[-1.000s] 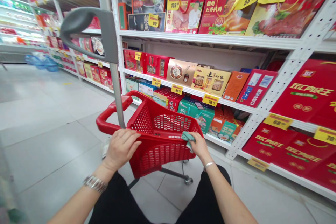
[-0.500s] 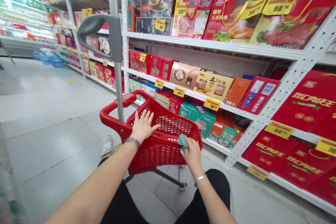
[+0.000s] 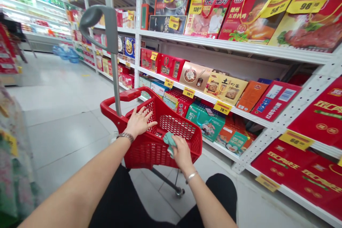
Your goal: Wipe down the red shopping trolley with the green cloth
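While your left hand [image 3: 139, 123] lies open, fingers spread on the mesh of the red shopping-cart basket [image 3: 157, 158], your right hand [image 3: 182, 153] closes on a green cloth [image 3: 169, 143] pressed to its near side (boxed foods [image 3: 216, 89] on white metal shelving [image 3: 235, 47] just beside).

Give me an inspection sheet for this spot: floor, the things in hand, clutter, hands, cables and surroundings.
Surface: pale tiled floor, glossy, under a wheeled shopping cart.
Things in hand: red plastic basket with mesh walls, on the cart; green cloth, bunched against the basket's near side.
Clutter: blurred bagged goods at the lower left edge.
Hands: left hand lies open on the basket's rim; right hand is closed over the cloth.
Cables: nothing seen.
Surroundings: white metal shelving stocked with boxed goods and yellow price tags; lit display cases far left.
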### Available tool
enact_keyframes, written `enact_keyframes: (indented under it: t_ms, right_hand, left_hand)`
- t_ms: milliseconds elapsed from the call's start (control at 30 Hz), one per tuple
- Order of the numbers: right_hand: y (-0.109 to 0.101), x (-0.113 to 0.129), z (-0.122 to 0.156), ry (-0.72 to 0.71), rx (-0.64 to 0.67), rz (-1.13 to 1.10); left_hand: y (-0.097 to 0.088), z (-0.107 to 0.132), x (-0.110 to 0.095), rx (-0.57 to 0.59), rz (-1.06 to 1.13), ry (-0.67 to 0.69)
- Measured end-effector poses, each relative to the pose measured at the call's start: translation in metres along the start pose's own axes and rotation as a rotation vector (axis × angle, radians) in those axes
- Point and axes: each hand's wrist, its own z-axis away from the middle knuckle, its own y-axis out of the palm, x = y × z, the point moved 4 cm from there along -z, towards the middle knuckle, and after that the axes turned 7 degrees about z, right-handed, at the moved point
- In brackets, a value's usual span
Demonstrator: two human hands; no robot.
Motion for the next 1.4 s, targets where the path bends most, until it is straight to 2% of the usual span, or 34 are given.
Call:
enact_keyframes:
  t_ms: [133, 233, 300, 400, 500, 600, 700, 767, 867, 900, 1000, 1100, 1200, 1267, 1400]
  right_hand:
    - [-0.036, -0.058, 0.02, 0.082, -0.034, 0.051]
    - [-0.061, -0.097, 0.024, 0.186, -0.035, 0.086]
    - [-0.071, -0.111, 0.022, 0.215, -0.038, 0.105]
    - [-0.076, -0.116, 0.019, 0.227, -0.032, 0.12]
    - [-0.074, -0.108, 0.023, 0.228, -0.02, 0.125]
    - [-0.07, -0.089, 0.039, 0.194, -0.02, 0.114]
    - [-0.061, -0.062, 0.062, 0.146, -0.069, 0.082]
    - [-0.05, -0.04, 0.076, 0.124, -0.104, 0.046]
    - [-0.029, -0.006, 0.087, 0.094, -0.119, -0.011]
    - [-0.023, 0.005, 0.088, 0.078, -0.109, -0.029]
    - [-0.009, 0.033, 0.086, 0.011, -0.043, -0.086]
    - [-0.007, 0.051, 0.085, -0.095, 0.038, -0.1]
    - [-0.011, 0.059, 0.095, -0.22, 0.109, -0.055]
    - [-0.015, 0.055, 0.104, -0.293, 0.127, -0.019]
    - [-0.031, 0.022, 0.111, -0.341, 0.043, 0.052]
  left_hand:
    - [0.002, -0.003, -0.002, 0.001, 0.003, 0.032]
    - [0.007, -0.009, -0.008, -0.012, 0.016, 0.036]
    - [0.01, -0.013, -0.013, -0.026, 0.03, 0.035]
    - [0.012, -0.016, -0.018, -0.038, 0.055, 0.039]
    - [0.009, -0.017, -0.017, -0.044, 0.06, 0.052]
    - [0.005, -0.018, -0.005, -0.046, 0.041, 0.039]
    - [0.004, -0.02, 0.012, -0.074, 0.024, -0.048]
    - [0.009, -0.02, 0.015, -0.073, 0.008, -0.123]
    - [0.028, -0.012, -0.006, 0.041, 0.011, -0.159]
    - [0.036, -0.007, -0.02, 0.101, 0.032, -0.136]
    - [0.054, 0.016, -0.061, 0.166, 0.132, -0.021]
    - [0.059, 0.038, -0.077, 0.14, 0.164, 0.058]
    - [0.056, 0.049, -0.063, 0.049, 0.15, 0.044]
    - [0.056, 0.051, -0.047, 0.043, 0.138, 0.038]
    - [0.06, 0.052, -0.024, 0.099, 0.127, 0.092]
